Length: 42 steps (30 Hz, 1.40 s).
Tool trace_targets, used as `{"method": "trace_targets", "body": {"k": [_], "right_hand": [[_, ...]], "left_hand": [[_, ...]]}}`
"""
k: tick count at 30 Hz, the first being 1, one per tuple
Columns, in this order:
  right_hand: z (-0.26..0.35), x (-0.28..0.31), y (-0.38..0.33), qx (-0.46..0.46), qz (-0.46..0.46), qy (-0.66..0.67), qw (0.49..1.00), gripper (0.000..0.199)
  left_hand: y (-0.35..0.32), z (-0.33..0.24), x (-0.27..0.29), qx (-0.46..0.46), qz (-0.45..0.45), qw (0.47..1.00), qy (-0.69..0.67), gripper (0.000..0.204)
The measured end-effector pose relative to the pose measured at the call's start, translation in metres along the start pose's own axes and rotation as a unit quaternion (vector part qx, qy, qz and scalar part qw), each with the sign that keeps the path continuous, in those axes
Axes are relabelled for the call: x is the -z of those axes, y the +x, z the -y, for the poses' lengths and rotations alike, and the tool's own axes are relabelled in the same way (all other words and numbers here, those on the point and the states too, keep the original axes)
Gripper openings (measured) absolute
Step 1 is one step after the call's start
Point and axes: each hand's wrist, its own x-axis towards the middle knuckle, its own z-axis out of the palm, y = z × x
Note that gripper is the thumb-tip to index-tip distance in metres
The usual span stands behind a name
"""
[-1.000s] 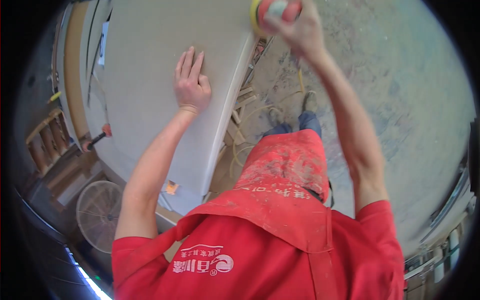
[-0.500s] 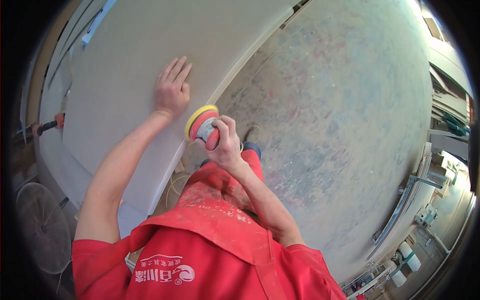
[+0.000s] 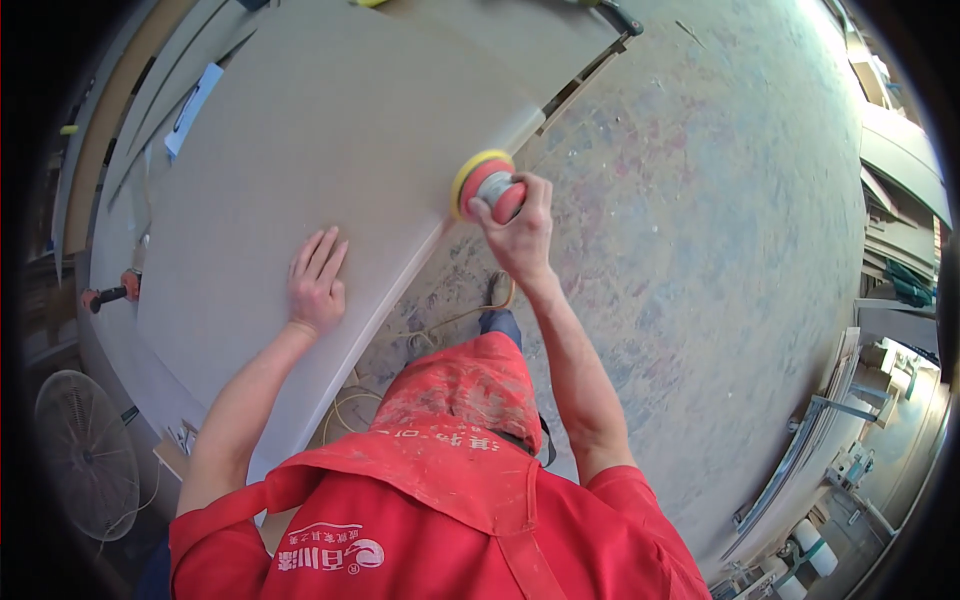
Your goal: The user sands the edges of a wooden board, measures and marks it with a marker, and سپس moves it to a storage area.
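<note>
A large pale panel (image 3: pixel 330 140) lies flat on my left, its long edge running from the lower middle up toward the right. My right hand (image 3: pixel 522 232) is wrapped round the body of a red and grey orbital sander (image 3: pixel 488 187) with a yellow pad. The sander is tilted on its side, with its pad against the panel's long edge, near the far corner. My left hand (image 3: pixel 318 285) rests flat on the panel's top, closer to me, fingers stretched out and holding nothing.
A stained floor (image 3: pixel 680 260) spreads to the right. A thin hose (image 3: pixel 455 322) trails by my feet. At the left stand a round caged fan (image 3: pixel 88 455) and another orange-black power tool (image 3: pixel 112 291). Stacked boards (image 3: pixel 900 220) line the right side.
My right hand has carried the sander forward along the panel's edge, toward the far corner. I have stepped forward too, and my left hand now lies nearer to me in view, still flat.
</note>
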Motion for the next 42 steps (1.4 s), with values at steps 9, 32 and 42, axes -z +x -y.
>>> {"method": "trace_targets", "body": {"k": [9,32,42], "right_hand": [[-0.058,0.090,0.140,-0.028,0.019,-0.100,0.994,0.058],[-0.106,0.184,0.401,-0.114,0.078,-0.180,0.974,0.064],[-0.197,0.126,0.626,-0.100,0.153,-0.210,0.960,0.062]], "left_hand": [[-0.002,-0.003,0.002,0.036,-0.006,0.999,-0.003,0.053],[0.001,-0.136,-0.057,0.274,-0.062,0.960,0.005,0.049],[0.087,-0.196,-0.034,0.579,-0.071,0.811,0.055,0.068]]}}
